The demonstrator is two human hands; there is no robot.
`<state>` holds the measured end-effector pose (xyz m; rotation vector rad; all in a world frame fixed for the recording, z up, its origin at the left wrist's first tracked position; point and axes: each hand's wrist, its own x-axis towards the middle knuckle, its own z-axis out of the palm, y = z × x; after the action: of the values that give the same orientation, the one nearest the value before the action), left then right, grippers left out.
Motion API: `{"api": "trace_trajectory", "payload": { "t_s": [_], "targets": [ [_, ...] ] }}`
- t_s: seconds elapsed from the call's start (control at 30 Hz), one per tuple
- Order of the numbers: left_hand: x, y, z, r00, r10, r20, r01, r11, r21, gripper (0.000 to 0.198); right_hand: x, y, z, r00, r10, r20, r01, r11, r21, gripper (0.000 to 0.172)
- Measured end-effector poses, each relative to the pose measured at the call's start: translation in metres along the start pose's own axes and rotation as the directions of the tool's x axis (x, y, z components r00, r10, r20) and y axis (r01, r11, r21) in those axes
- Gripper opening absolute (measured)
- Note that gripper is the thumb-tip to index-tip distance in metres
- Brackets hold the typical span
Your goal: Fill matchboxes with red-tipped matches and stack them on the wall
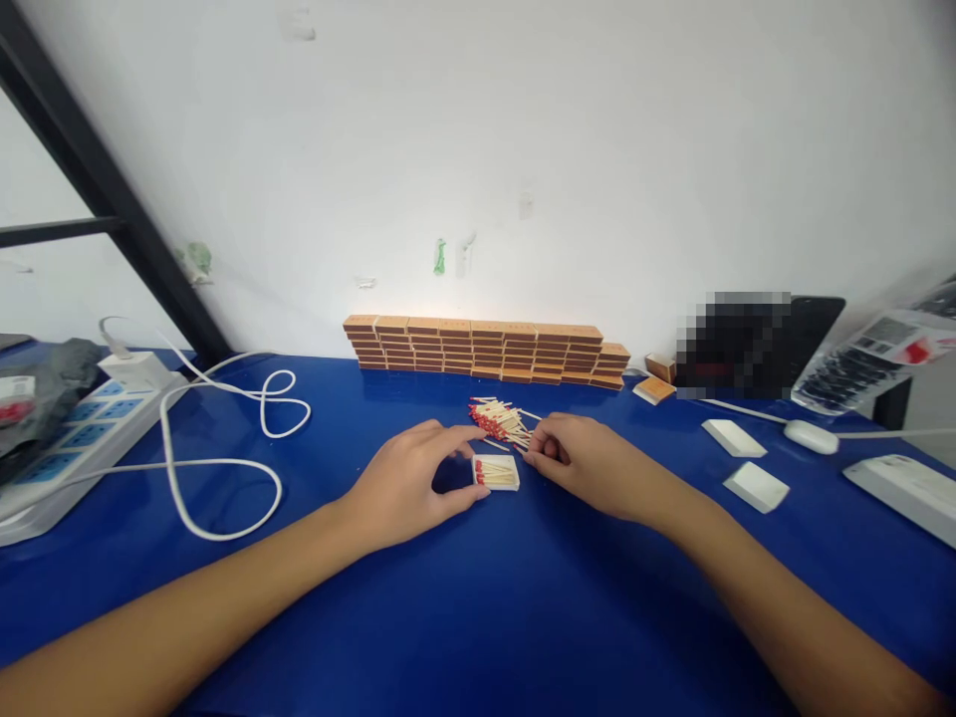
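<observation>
A small white matchbox tray (512, 485) with red-headed matches in it lies on the blue table. My left hand (407, 483) grips its left end, the thumb at the near corner and the index finger at the far one. Just behind the tray is a loose pile of matches (502, 422), most heads pointing left. At the pile's right side my right hand (583, 458) is closed in a pinch on a match by its plain end; the fingers partly hide it, so I cannot tell whether there is more than one.
Stacked matchboxes (478, 349) line the wall. Right of them are an orange matchbox sleeve (653, 389), two white trays (757, 486), a dark screen (814, 334) and a plastic-wrapped package (858, 363). A power strip (82, 438) and looping white cable (278, 488) lie left.
</observation>
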<state>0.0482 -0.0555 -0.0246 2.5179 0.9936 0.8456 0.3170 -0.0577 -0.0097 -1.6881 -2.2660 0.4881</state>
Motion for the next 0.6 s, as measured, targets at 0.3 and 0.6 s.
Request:
{"api": "trace_trajectory", "payload": {
  "t_s": [0.3, 0.6],
  "targets": [
    [0.001, 0.001, -0.001, 1.000, 0.008, 0.008, -0.008, 1.000, 0.016, 0.055, -0.009, -0.006, -0.014, 0.996, -0.084, 0.039, 0.085, 0.996, -0.014, 0.020],
    [0.000, 0.000, -0.001, 0.999, 0.037, 0.010, -0.037, 0.999, -0.008, 0.056, -0.012, -0.025, 0.004, 0.965, -0.261, -0.020, 0.262, 0.956, 0.135, 0.019]
  ]
}}
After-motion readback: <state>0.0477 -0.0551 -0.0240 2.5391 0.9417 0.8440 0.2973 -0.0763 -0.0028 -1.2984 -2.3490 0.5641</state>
